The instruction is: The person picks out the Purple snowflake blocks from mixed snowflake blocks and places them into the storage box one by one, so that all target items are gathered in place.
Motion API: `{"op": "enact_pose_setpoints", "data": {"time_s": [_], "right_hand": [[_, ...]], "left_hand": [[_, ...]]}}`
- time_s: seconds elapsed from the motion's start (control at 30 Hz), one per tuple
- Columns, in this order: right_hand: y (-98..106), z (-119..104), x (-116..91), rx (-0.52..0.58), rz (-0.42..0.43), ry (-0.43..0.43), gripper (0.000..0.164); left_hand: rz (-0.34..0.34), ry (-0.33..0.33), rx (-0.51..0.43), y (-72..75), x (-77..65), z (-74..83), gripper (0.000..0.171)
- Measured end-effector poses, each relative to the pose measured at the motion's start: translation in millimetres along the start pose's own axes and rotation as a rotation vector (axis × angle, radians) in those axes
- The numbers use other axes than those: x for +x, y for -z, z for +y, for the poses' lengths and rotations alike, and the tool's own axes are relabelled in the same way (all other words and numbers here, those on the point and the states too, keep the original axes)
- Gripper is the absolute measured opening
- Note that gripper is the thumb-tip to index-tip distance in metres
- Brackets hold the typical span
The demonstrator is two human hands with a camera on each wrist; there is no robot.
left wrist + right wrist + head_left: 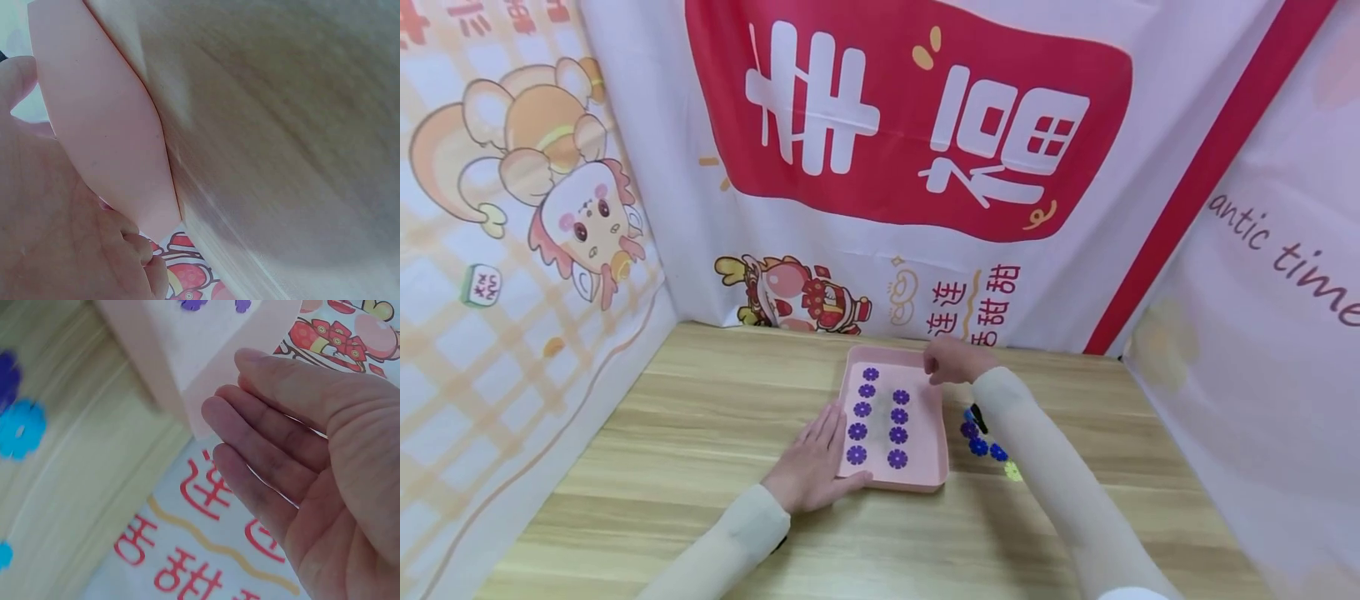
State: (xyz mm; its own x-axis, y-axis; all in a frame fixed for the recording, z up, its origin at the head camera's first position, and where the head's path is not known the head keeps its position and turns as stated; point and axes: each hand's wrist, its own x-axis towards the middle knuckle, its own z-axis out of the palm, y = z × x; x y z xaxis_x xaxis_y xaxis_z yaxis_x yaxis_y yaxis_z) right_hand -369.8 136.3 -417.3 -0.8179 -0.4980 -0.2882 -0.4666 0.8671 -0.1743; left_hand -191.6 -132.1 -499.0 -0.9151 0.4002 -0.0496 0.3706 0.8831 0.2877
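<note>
A pink tray (931,477) lies on the wooden table, with purple flower-shaped pieces (898,435) set in two columns inside it. My left hand (811,468) rests on the tray's near left corner, fingers extended along the left side and thumb along the front rim. At the far right corner is my right hand (958,362), its fingers loosely bent. In the right wrist view, its fingertips overlap the tray's corner wall (199,403), and nothing shows between them. Right of the tray, partly hidden by the right forearm, lie blue flower-shaped pieces (978,447) and a yellow-green one (1012,472).
A small black item (979,418) lies among the loose pieces. Behind the tray, a printed cloth (880,200) hangs down to the table's (737,392) back edge. More printed cloth stands on the left (617,367) and right (1240,367).
</note>
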Motion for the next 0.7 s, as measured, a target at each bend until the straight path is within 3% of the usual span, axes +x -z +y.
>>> {"op": "enact_pose_setpoints", "data": {"time_s": [0.27,0.7], "right_hand": [[-11,25,-42,-0.021,-0.033,0.024,0.013],[-69,63,-84,0.13,-0.024,-0.035,0.003]], "left_hand": [[0.005,-0.001,0.017,1.0,1.0,-0.9,0.105],[0.03,-0.033,-0.022,-8.3,4.1,-5.2,0.106]]}}
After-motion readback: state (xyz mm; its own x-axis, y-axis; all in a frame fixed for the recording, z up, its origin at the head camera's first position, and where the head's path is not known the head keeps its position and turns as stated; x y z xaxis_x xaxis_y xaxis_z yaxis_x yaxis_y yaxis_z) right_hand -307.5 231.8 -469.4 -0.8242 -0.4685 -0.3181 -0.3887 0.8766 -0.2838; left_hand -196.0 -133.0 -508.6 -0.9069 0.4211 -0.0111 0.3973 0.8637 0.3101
